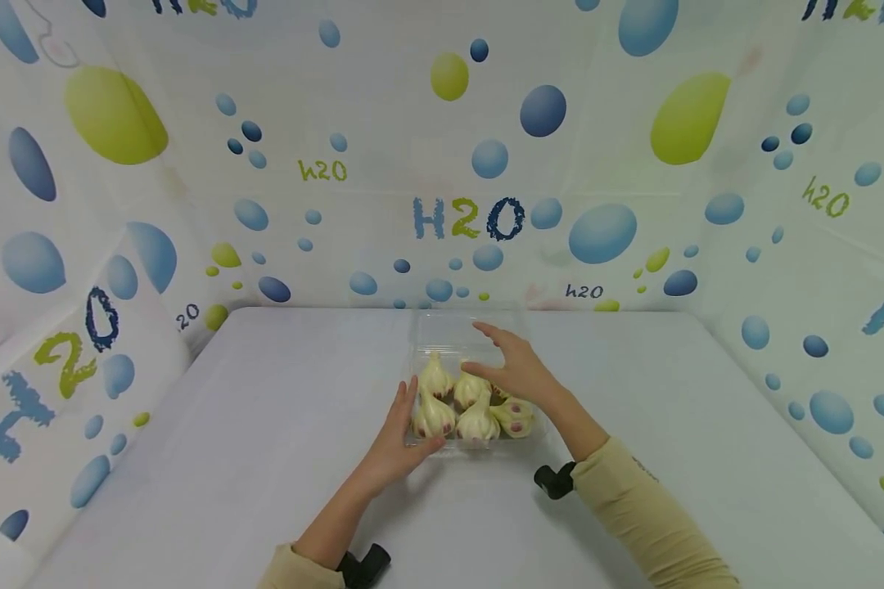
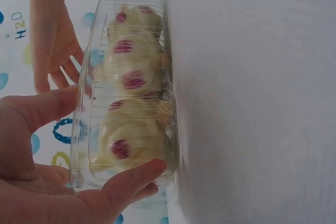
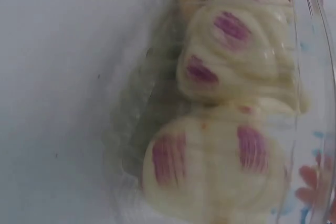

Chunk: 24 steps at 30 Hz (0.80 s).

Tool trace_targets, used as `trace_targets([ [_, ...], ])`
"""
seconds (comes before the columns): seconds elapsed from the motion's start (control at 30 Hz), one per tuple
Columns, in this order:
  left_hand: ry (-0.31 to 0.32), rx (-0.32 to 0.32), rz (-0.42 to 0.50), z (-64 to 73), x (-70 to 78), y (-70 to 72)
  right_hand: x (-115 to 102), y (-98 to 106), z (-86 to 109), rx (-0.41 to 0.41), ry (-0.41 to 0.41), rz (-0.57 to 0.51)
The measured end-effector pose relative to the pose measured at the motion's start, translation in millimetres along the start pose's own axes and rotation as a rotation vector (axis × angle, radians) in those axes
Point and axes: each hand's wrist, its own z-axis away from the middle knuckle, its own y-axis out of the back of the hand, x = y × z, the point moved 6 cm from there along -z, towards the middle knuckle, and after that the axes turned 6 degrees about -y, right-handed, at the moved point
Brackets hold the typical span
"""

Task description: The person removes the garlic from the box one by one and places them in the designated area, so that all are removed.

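Note:
A clear plastic clamshell box point(image 1: 479, 449) sits on the table, holding several pale garlic bulbs point(image 1: 477, 421) with purple patches. Its transparent lid point(image 1: 442, 331) is folded back on the far side. My left hand point(image 1: 396, 446) touches the box's near left corner, fingers straight along the left side and thumb at the front wall. In the left wrist view, the thumb point(image 2: 134, 179) lies against the ribbed wall. Above the right part of the box hovers my right hand point(image 1: 519, 368), spread and holding nothing visible. The right wrist view shows garlic point(image 3: 226, 150) through the plastic, blurred.
The box stands on a white table point(image 1: 280, 409). Behind the table hangs a white sheet point(image 1: 383, 106) printed with blue and green drops and H2O lettering, also covering both sides. A black wrist mount point(image 1: 555, 481) sits under the right sleeve point(image 1: 641, 507).

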Motion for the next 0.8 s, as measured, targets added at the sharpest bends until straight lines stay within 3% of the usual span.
trace_targets([
  [0.3, -0.022, -0.003, -0.004, -0.3, 1.0, -1.7, -9.6, -13.8, -5.5, -0.007, 0.02, -0.008],
  [0.8, 0.005, -0.004, -0.01, 1.8, 0.1, 0.0, -18.7, -36.9, -15.8, -0.034, 0.061, -0.012],
])
